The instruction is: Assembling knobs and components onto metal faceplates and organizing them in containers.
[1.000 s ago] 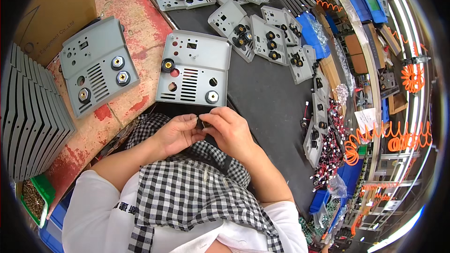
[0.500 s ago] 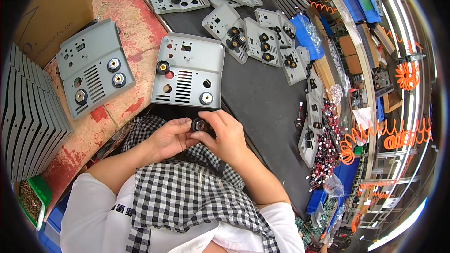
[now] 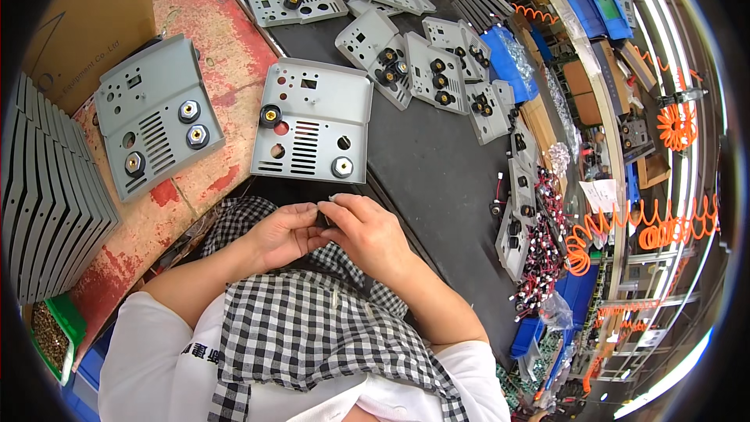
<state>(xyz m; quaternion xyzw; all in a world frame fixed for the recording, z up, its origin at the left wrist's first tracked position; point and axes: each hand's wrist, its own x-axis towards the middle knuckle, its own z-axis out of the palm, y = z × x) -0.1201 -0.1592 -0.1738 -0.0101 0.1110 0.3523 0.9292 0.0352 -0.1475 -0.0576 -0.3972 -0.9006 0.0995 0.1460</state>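
Low in front of my body, my left hand (image 3: 283, 236) and my right hand (image 3: 367, 236) meet, fingertips pinched around a small black round socket (image 3: 323, 220). Fingers cover most of it; only a dark sliver shows. Just beyond them lies a grey metal panel (image 3: 332, 101) with slots and round holes. A black socket with a brass centre (image 3: 270, 116) sits at its left edge, and a silver hex nut (image 3: 342, 166) fills its lower right hole. To the left, a second grey panel (image 3: 168, 70) carries several black fittings with hex nuts (image 3: 197, 136).
Grey panels stand stacked (image 3: 58, 195) at the left, beside a cardboard box (image 3: 94, 16). A green bin (image 3: 66, 316) holds small metal parts. More panels with black sockets (image 3: 437, 70) lie across the dark belt (image 3: 422, 164). Red and black wires (image 3: 547, 242) are heaped at its right.
My right hand's fingers have closed further over the black socket, whose brass centre showed before and is now hidden. The panels have stayed in place.
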